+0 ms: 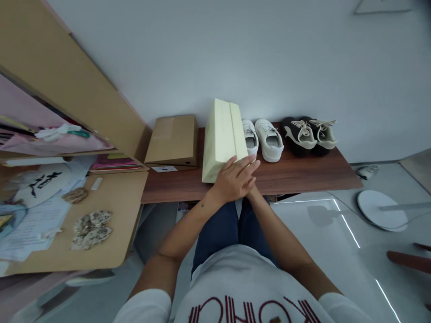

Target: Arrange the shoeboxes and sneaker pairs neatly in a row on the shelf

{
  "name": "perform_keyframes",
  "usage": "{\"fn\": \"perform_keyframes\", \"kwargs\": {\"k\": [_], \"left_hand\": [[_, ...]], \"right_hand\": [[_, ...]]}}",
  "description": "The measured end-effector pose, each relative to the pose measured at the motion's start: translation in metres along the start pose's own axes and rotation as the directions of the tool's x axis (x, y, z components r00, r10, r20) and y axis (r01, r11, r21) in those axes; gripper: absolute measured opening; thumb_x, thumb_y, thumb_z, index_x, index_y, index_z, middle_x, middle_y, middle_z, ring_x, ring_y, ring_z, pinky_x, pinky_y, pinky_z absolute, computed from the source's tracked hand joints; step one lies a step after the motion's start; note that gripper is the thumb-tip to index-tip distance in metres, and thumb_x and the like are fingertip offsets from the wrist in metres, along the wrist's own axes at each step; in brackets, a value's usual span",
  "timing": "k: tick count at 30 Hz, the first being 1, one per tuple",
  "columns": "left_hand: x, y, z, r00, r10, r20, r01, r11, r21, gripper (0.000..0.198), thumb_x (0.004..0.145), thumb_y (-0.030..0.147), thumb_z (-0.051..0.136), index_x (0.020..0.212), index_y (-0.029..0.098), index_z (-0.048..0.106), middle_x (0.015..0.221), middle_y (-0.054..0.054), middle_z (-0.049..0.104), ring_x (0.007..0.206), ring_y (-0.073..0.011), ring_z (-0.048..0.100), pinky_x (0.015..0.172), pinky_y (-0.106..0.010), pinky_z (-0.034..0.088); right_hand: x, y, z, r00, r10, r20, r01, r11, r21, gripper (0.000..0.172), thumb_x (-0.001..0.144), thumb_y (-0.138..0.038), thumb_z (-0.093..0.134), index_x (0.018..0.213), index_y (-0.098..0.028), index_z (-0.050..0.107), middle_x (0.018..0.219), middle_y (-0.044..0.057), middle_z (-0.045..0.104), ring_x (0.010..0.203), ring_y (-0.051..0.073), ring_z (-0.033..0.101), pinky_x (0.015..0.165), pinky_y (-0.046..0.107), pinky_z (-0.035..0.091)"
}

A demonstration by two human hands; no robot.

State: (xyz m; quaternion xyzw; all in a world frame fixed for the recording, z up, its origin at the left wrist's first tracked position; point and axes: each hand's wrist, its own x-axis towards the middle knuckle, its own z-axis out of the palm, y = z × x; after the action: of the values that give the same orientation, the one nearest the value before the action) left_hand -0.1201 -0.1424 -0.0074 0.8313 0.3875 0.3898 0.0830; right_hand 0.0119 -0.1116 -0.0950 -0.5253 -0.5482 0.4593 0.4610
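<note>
A pale yellow box (224, 130) stands on the dark wooden shelf top (188, 190), to the right of a brown cardboard box (173, 139). My left hand (234, 178) is at the yellow box's near lower corner, palm down, its fingers stretched out to the right and overlapping the box's front edge. Whether it presses on the box I cannot tell. Beneath and behind it, my right hand (251, 190) is mostly covered, and its fingers are hidden. White sneakers (269, 140) sit just right of the yellow box, partly behind it.
Dark shoes with cream laces (310, 134) stand toward the shelf's right end. On the left, a desk (114, 242) holds papers, a patterned scrunchie (91, 229) and a brown hair clip (74, 195). A round white base (382, 211) rests on the floor at right.
</note>
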Motion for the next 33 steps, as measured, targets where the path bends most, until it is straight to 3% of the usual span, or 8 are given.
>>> {"fn": "perform_keyframes", "kwargs": {"k": [3,6,13,17,22,26,30,33], "left_hand": [[-0.027,-0.018,0.003,0.95,-0.209,-0.233,0.203,0.978,-0.047,0.06,0.102,0.058,0.044,0.15,0.024,0.055,0.156,-0.013,0.056,0.152,-0.03,0.045,0.132,-0.054,0.019],[-0.055,-0.045,0.015,0.784,-0.523,-0.336,0.479,0.852,-0.209,0.065,0.106,0.06,0.026,0.155,0.024,0.05,0.162,-0.013,0.048,0.156,-0.0266,0.038,0.131,-0.05,0.024],[-0.07,-0.063,0.031,0.626,-0.648,-0.433,0.56,0.761,-0.328,0.061,0.105,0.062,0.034,0.14,0.024,0.065,0.155,-0.016,0.051,0.148,-0.0268,0.046,0.126,-0.044,0.034],[-0.06,-0.07,0.023,0.685,-0.563,-0.462,0.552,0.815,-0.175,0.049,0.101,0.055,0.051,0.135,0.023,0.066,0.15,-0.018,0.053,0.146,-0.0302,0.048,0.126,-0.05,0.031],[-0.034,-0.085,0.035,0.698,-0.54,-0.47,0.574,0.815,-0.084,0.044,0.095,0.036,0.062,0.136,0.019,0.063,0.147,-0.02,0.053,0.143,-0.0317,0.049,0.125,-0.052,0.032],[-0.016,-0.095,0.038,0.699,-0.539,-0.469,0.596,0.802,-0.033,0.027,0.092,0.024,0.058,0.112,0.018,0.074,0.132,-0.019,0.06,0.137,-0.0321,0.054,0.123,-0.055,0.033],[-0.004,-0.081,0.031,0.701,-0.512,-0.496,0.624,0.778,0.078,0.022,0.088,0.017,0.059,0.102,0.019,0.075,0.138,-0.018,0.06,0.142,-0.0377,0.049,0.12,-0.063,0.034],[0.023,-0.049,0.048,0.801,-0.452,-0.392,0.539,0.83,0.145,0.034,0.092,0.014,0.054,0.121,0.021,0.071,0.148,-0.016,0.057,0.145,-0.0334,0.048,0.122,-0.057,0.037]], "right_hand": [[-0.004,-0.011,-0.032,0.985,0.133,-0.114,-0.118,0.985,0.128,0.063,0.097,-0.068,0.04,0.129,-0.02,0.067,0.118,0.013,0.075,0.107,0.032,0.072,0.088,0.048,0.061],[-0.007,-0.027,-0.051,0.978,0.196,-0.073,-0.175,0.959,0.222,0.076,0.096,-0.079,0.032,0.148,-0.028,0.055,0.133,0.012,0.07,0.104,0.029,0.073,0.082,0.048,0.064],[0.005,-0.029,-0.009,0.995,0.087,0.039,-0.092,0.985,0.145,0.071,0.101,-0.074,0.027,0.16,-0.036,0.039,0.145,0.009,0.063,0.109,0.025,0.069,0.087,0.048,0.063],[0.019,-0.02,-0.018,0.994,0.094,-0.054,-0.103,0.974,-0.202,0.052,0.103,-0.053,0.039,0.133,-0.021,0.066,0.117,0.015,0.071,0.107,0.029,0.068,0.101,0.054,0.055],[0.049,-0.032,-0.077,0.957,-0.13,-0.26,-0.07,0.766,-0.639,0.043,0.096,-0.028,0.051,0.136,-0.015,0.062,0.142,0.022,0.057,0.127,0.036,0.06,0.108,0.05,0.049],[0.074,-0.031,-0.121,0.974,0.007,-0.226,-0.181,0.626,-0.758,0.034,0.093,-0.027,0.059,0.124,-0.015,0.065,0.135,0.023,0.062,0.12,0.036,0.064,0.102,0.048,0.05],[0.078,-0.011,-0.156,0.946,-0.099,-0.308,-0.13,0.756,-0.641,0.025,0.093,-0.038,0.057,0.104,-0.017,0.066,0.108,0.015,0.071,0.105,0.03,0.066,0.095,0.043,0.052],[0.081,0.002,-0.176,0.889,-0.195,-0.413,-0.014,0.892,-0.451,0.033,0.089,-0.053,0.058,0.094,-0.02,0.062,0.085,0.006,0.067,0.084,0.025,0.062,0.085,0.042,0.055]]}}
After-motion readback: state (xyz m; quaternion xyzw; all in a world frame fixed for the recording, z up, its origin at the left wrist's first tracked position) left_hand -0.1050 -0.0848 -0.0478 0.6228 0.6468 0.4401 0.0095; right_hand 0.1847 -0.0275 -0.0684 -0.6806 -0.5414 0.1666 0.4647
